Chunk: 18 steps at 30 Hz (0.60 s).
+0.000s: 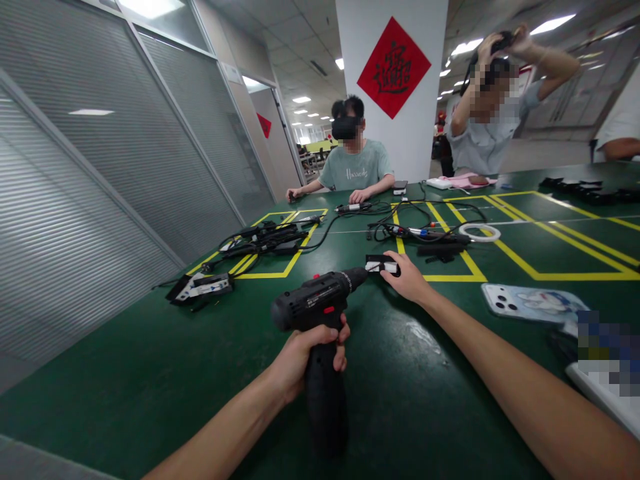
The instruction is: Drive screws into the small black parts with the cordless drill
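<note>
A black cordless drill [325, 393] with red buttons is gripped by my left hand [305, 353], its fingers wrapped round the handle below the chuck. The drill's nose points away and to the right, at a small black-and-white block [375, 265] on the table. Whether the bit touches the block I cannot tell. My right hand [406, 278] pinches this block at its right end, thumb in front and fingers behind.
Black cables [270, 237] lie in a heap at the left, with a black-and-white case [205, 287] nearer me. Farther right are a white ring [479, 232] and a phone [535, 303]. Yellow tape marks the green table [150, 387]. Two people are across from me.
</note>
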### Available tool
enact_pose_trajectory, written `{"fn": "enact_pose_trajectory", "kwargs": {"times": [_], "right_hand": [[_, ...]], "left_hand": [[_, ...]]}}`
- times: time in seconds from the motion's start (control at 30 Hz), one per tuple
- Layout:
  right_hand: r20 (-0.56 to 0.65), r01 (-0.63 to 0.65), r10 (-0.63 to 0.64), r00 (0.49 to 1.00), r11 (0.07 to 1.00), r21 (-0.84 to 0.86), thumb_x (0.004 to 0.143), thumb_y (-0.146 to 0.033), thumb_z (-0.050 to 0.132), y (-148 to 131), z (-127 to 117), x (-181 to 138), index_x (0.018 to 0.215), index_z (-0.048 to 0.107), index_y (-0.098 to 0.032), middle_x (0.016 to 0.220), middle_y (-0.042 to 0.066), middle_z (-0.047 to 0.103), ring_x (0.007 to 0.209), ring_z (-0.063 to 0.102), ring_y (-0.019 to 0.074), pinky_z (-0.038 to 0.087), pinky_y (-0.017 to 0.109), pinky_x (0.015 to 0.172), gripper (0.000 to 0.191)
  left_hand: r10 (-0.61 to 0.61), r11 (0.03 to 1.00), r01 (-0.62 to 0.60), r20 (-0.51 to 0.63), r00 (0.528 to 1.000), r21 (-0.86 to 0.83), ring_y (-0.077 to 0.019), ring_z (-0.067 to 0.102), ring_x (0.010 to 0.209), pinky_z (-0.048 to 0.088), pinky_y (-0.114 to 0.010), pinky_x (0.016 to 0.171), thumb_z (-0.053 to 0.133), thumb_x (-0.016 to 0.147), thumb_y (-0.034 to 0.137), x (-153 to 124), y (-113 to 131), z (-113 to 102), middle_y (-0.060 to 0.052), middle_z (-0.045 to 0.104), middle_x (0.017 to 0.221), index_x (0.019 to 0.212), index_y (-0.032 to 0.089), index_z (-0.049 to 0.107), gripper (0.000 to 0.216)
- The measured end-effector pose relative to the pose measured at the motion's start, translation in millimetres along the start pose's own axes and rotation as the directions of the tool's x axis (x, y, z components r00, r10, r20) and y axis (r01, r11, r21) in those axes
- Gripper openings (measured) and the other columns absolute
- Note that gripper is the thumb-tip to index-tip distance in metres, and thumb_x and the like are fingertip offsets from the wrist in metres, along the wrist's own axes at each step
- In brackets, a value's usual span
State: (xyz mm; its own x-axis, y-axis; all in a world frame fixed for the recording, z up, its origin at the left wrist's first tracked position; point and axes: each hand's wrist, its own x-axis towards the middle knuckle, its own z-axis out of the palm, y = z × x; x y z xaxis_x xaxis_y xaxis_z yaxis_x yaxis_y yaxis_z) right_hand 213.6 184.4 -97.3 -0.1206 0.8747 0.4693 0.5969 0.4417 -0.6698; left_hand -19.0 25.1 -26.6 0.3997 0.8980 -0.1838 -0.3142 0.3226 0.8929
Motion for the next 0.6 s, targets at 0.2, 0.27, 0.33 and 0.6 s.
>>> {"fn": "enact_pose_trajectory", "kwargs": {"times": [0.2, 0.27, 0.33, 0.6], "right_hand": [[-0.008, 0.003, -0.003, 1.0, 1.0, -0.012, 0.078, -0.031, 0.057, 2.3, 1.1, 0.1, 0.122, 0.049, -0.024, 0.112, 0.007, 0.052, 0.103, 0.055, 0.0212, 0.042, 0.036, 0.095, 0.046], [-0.001, 0.005, -0.005, 1.0, 1.0, -0.009, 0.078, -0.032, 0.057, 1.6, 0.5, -0.1, 0.122, 0.049, -0.024, 0.112, 0.007, 0.052, 0.103, 0.056, 0.0209, 0.042, 0.036, 0.095, 0.045], [0.0, 0.004, -0.004, 1.0, 1.0, -0.008, 0.078, -0.032, 0.056, 0.7, 0.0, -0.2, 0.122, 0.049, -0.024, 0.112, 0.007, 0.052, 0.102, 0.056, 0.0208, 0.042, 0.036, 0.095, 0.045], [0.001, -0.006, 0.006, 1.0, 1.0, -0.009, 0.078, -0.031, 0.056, -0.4, -0.3, 0.0, 0.122, 0.049, -0.024, 0.112, 0.007, 0.052, 0.101, 0.056, 0.0207, 0.042, 0.036, 0.094, 0.045]], "left_hand": [[0.011, 0.999, -0.011, 0.003, 1.0, 0.03, -0.008, 0.049, 0.048, 0.044, -0.03, 0.057, 0.045, 0.079, 0.014, -0.7, 0.8, 2.1, -0.003, 0.051, 0.084, 0.1, 0.013, 0.051, 0.022], [0.014, 0.999, -0.014, 0.009, 1.0, 0.033, -0.0081, 0.05, 0.048, 0.044, -0.03, 0.057, 0.045, 0.08, 0.014, -0.8, 0.4, 1.8, -0.003, 0.051, 0.085, 0.101, 0.013, 0.051, 0.022], [0.015, 0.999, -0.015, 0.012, 1.0, 0.033, -0.0081, 0.049, 0.048, 0.044, -0.031, 0.058, 0.045, 0.08, 0.015, -0.8, 0.1, 1.5, -0.002, 0.05, 0.083, 0.1, 0.013, 0.052, 0.021], [0.005, 0.999, -0.005, 0.0, 1.0, 0.035, -0.0081, 0.049, 0.048, 0.044, -0.03, 0.058, 0.045, 0.08, 0.015, -0.8, 0.3, 0.9, -0.002, 0.05, 0.083, 0.099, 0.013, 0.052, 0.021]]}}
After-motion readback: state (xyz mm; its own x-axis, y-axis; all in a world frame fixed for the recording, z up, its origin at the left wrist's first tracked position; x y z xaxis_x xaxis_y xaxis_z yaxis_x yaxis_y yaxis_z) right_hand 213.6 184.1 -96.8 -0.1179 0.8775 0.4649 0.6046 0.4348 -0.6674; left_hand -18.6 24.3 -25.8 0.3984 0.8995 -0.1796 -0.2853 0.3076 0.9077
